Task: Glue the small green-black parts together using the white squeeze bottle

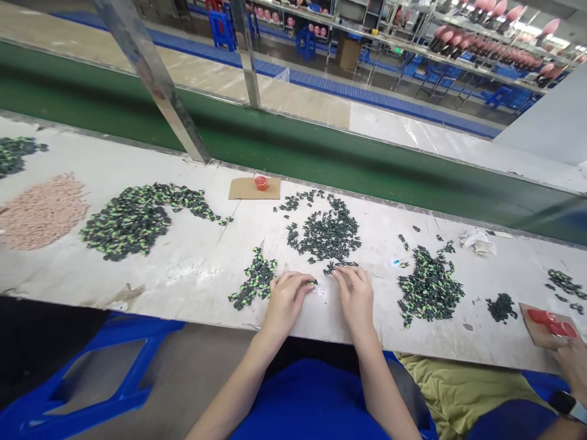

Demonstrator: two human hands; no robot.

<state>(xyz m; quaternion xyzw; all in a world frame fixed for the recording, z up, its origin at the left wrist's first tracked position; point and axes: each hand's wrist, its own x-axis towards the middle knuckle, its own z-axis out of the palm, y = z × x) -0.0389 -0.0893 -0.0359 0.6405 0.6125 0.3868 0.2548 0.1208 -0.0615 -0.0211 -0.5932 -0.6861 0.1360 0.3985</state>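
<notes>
Left hand [288,299] lies palm down on the white table [197,269], fingers bent, tips at one small green-black piece [313,282]; whether it is pinched or merely touched, I cannot tell. Right hand [356,294] is open and flat, fingertips touching the near edge of the dark parts pile [328,235], holding nothing. A small green-black pile [257,280] sits just left of the left hand, a larger green-black pile [428,288] near the right hand, and a cardboard scrap [245,189] with a red cap [261,182] lies beyond by the table's far edge.
</notes>
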